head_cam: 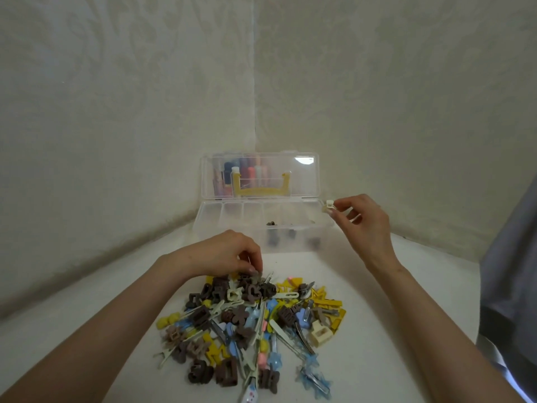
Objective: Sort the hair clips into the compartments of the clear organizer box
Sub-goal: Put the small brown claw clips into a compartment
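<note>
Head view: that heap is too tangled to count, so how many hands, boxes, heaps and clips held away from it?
Hands: 2, left hand and right hand
Boxes: 1, clear box
Heaps: 1, heap of clips
Clips held away: 1, cream clip in the right hand
Total: 5

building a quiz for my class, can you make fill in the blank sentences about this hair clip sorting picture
1. The right hand pinches a small cream clip just off the ____ end of the organizer box.
2. The lid of the box stands ____.
3. The handle on the lid is ____.
4. At the far edge of the pile, the left hand touches dark ____ clips.

Missing words: right, open, yellow, brown.
</note>
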A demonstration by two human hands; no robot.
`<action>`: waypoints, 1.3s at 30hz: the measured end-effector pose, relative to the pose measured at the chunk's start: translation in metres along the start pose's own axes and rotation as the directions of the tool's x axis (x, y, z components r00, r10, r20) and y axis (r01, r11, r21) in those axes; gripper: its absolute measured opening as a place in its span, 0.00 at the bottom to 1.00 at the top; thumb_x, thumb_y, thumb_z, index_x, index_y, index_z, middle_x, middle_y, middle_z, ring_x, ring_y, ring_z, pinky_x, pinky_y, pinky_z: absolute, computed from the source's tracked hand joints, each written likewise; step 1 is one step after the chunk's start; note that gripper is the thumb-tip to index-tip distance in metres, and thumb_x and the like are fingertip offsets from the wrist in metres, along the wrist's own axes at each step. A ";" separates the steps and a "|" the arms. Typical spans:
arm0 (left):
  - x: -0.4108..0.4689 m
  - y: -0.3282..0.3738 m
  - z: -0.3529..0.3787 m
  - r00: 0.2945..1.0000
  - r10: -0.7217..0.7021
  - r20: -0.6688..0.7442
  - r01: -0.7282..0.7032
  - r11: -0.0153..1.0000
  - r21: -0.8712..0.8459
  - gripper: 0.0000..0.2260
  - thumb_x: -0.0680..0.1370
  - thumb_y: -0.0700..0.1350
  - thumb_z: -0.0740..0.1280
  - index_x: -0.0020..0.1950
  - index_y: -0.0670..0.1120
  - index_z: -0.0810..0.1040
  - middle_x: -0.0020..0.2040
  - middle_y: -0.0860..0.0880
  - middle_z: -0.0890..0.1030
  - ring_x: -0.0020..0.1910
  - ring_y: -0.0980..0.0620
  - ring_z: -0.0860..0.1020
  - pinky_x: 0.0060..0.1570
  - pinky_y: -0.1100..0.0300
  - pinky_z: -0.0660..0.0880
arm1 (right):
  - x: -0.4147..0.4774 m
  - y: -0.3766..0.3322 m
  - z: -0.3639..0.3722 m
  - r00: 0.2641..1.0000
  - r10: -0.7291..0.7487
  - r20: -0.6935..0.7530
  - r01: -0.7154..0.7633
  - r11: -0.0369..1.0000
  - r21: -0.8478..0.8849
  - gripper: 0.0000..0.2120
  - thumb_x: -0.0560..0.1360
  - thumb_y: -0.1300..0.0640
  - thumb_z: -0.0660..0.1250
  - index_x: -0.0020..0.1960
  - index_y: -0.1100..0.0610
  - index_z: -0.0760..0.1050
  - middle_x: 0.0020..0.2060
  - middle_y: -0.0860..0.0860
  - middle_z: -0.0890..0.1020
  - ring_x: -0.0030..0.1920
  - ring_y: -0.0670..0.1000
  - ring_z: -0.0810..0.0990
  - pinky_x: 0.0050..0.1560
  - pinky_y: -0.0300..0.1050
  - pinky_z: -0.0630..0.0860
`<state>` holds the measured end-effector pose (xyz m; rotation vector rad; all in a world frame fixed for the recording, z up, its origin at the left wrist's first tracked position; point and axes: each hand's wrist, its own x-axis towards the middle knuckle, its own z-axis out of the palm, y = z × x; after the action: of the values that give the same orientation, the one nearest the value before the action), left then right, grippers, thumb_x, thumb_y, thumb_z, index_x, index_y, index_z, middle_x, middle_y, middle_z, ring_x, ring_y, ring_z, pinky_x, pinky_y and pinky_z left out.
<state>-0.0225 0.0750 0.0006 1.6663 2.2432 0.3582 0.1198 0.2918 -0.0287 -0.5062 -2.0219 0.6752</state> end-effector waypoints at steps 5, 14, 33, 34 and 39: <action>0.001 0.002 0.002 1.000 0.002 -0.011 -0.003 1.000 -0.003 0.02 0.75 0.42 0.68 0.46 0.47 0.79 0.44 0.54 0.79 0.44 0.59 0.76 0.46 0.68 0.71 | 0.001 0.004 0.004 0.998 -0.008 0.062 0.011 0.999 -0.039 0.07 0.72 0.53 0.70 0.50 0.49 0.80 0.44 0.45 0.77 0.40 0.43 0.75 0.42 0.37 0.69; 0.000 0.012 0.002 0.979 -0.056 -0.197 -0.022 0.929 -0.369 0.02 0.75 0.41 0.68 0.43 0.45 0.76 0.48 0.48 0.84 0.46 0.55 0.82 0.50 0.59 0.79 | -0.013 -0.027 0.005 0.972 -0.231 0.039 0.224 0.965 0.138 0.04 0.72 0.58 0.68 0.46 0.54 0.80 0.41 0.49 0.80 0.37 0.45 0.76 0.39 0.35 0.71; 0.004 0.016 0.002 0.942 -0.104 -0.318 -0.114 0.792 -0.600 0.08 0.73 0.39 0.69 0.51 0.40 0.74 0.45 0.43 0.83 0.42 0.51 0.83 0.43 0.63 0.78 | -0.029 -0.043 0.026 0.889 -0.413 0.197 0.396 0.910 0.120 0.03 0.71 0.54 0.70 0.42 0.53 0.79 0.38 0.43 0.77 0.36 0.43 0.74 0.36 0.41 0.73; 0.003 0.014 0.001 0.950 -0.093 -0.298 -0.092 0.828 -0.554 0.08 0.73 0.40 0.70 0.50 0.41 0.75 0.45 0.44 0.83 0.42 0.51 0.82 0.43 0.63 0.78 | -0.028 -0.041 0.026 0.903 -0.392 0.177 0.376 0.919 0.119 0.03 0.71 0.54 0.70 0.42 0.53 0.79 0.37 0.42 0.77 0.35 0.44 0.73 0.36 0.41 0.73; -0.005 0.014 -0.003 0.998 0.002 -0.058 -0.020 0.953 -0.301 0.09 0.70 0.48 0.73 0.48 0.49 0.77 0.45 0.55 0.80 0.41 0.64 0.77 0.41 0.70 0.72 | -0.022 -0.035 0.021 0.944 -0.300 0.138 0.280 0.949 0.146 0.02 0.70 0.55 0.70 0.41 0.52 0.79 0.37 0.45 0.79 0.34 0.45 0.74 0.36 0.42 0.73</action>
<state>-0.0099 0.0746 0.0091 1.5246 2.0919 0.7208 0.1097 0.2464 -0.0292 -0.0769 -2.1297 0.6700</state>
